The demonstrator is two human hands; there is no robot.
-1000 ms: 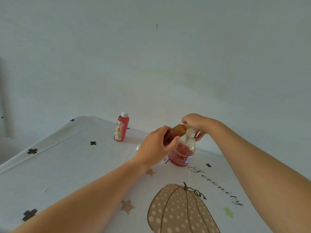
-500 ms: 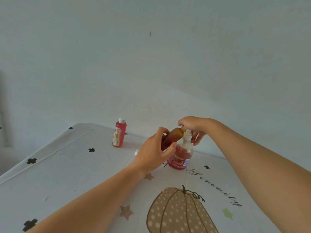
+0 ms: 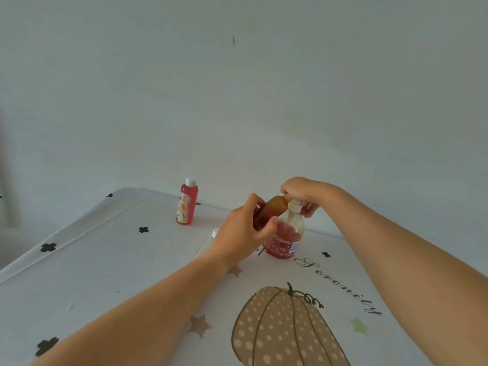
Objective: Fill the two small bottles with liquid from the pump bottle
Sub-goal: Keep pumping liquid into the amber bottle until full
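A clear pump bottle (image 3: pixel 286 240) with red liquid in its lower part stands on the table. My right hand (image 3: pixel 303 192) is closed over its white pump head. My left hand (image 3: pixel 244 233) grips a small amber bottle (image 3: pixel 272 210), tilted, with its mouth up against the pump spout. A small red bottle (image 3: pixel 187 203) with a white cap and a printed label stands upright farther back to the left, apart from both hands.
The table wears a white cloth (image 3: pixel 105 273) printed with black crosses, stars, a dotted pumpkin (image 3: pixel 285 331) and script lettering. A small white cap (image 3: pixel 215 232) peeks out behind my left hand. A plain wall rises just past the table's far edge.
Both hands hold the same grips on the amber bottle and the pump head. The view has shifted slightly; the bottles have not moved on the table.
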